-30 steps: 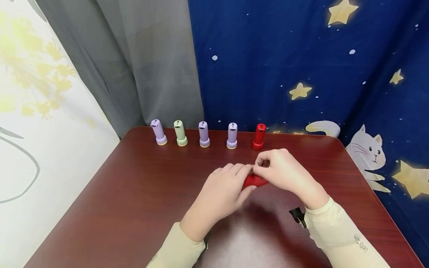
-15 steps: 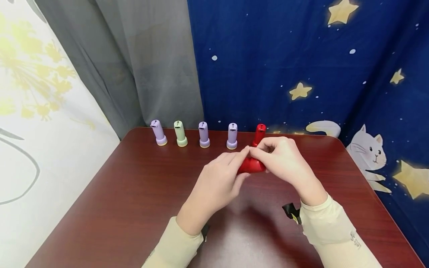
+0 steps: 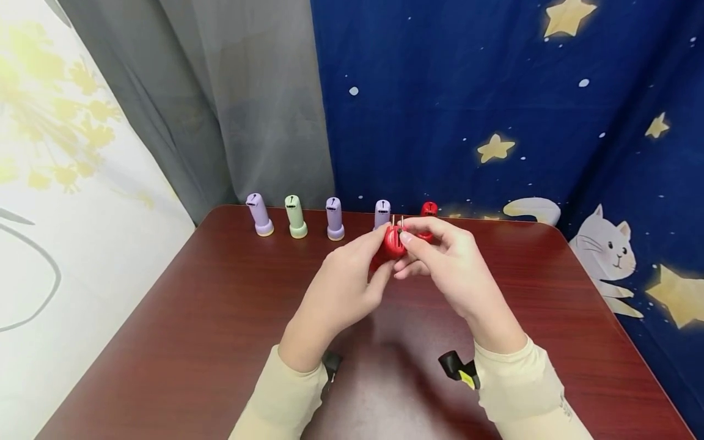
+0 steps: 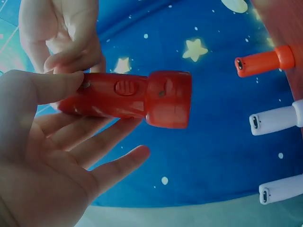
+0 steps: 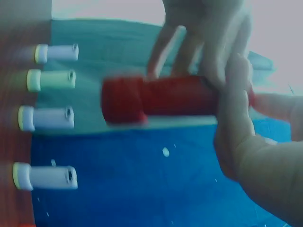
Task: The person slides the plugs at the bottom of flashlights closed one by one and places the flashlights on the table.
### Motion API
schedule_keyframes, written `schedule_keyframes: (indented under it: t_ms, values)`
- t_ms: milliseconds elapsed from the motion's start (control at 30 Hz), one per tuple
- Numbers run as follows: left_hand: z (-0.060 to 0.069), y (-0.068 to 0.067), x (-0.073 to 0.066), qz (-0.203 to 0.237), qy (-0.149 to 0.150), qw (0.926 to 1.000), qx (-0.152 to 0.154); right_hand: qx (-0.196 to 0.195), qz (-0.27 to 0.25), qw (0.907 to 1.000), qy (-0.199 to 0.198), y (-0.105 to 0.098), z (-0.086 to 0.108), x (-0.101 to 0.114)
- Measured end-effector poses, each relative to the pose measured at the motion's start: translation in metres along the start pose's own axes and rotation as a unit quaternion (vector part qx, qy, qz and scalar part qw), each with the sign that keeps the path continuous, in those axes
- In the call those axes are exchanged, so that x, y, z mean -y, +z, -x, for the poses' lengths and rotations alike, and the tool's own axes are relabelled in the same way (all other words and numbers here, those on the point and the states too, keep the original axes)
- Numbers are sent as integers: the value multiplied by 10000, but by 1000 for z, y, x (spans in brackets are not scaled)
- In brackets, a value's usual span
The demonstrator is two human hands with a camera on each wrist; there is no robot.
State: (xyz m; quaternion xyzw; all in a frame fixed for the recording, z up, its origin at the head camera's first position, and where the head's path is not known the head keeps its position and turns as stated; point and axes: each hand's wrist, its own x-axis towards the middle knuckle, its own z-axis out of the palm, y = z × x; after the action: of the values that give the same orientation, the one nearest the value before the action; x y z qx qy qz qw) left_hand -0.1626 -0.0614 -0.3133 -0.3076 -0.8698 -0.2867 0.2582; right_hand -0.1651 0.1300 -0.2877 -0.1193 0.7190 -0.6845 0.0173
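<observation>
Raised over the table is a red flashlight (image 3: 393,245), its tail end facing up toward the head camera with two thin metal prongs (image 3: 402,221) sticking out. My left hand (image 3: 343,284) grips its body between thumb and fingers. In the left wrist view the flashlight (image 4: 113,96) lies sideways, its ribbed switch (image 4: 126,87) and wide head showing. At the tail, my right hand (image 3: 459,266) pinches the end, thumb beside the prongs. The right wrist view shows the flashlight (image 5: 175,96) blurred.
Along the table's back edge stand a purple flashlight (image 3: 260,215), a green one (image 3: 296,217), two more purple ones and a red one (image 3: 429,209), partly behind my hands. A blue starry curtain (image 3: 440,110) and a grey curtain (image 3: 269,104) hang behind the brown table (image 3: 220,330).
Both hands have lifted the red flashlight up and a little left. Its tail has turned toward the head camera, and the two prongs have come into view.
</observation>
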Motion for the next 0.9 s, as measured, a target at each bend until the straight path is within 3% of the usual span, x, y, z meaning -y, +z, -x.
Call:
schedule_keyframes:
  t_ms: [233,567,700,900]
  values:
    - [-3,-5,-9,18,-168,9999,7,-632,3,9974,-338,14,9,2]
    - [-3,-4,-6,-133,-26,9996,238,-637,-126,9972,-362,16,14,-5]
    - [-2,-8,-2,-250,186,9990,308,-463,198,9985,-209,14,16,-4]
    - [2,-14,2,-378,725,9966,-72,-246,718,9965,-358,15,20,0]
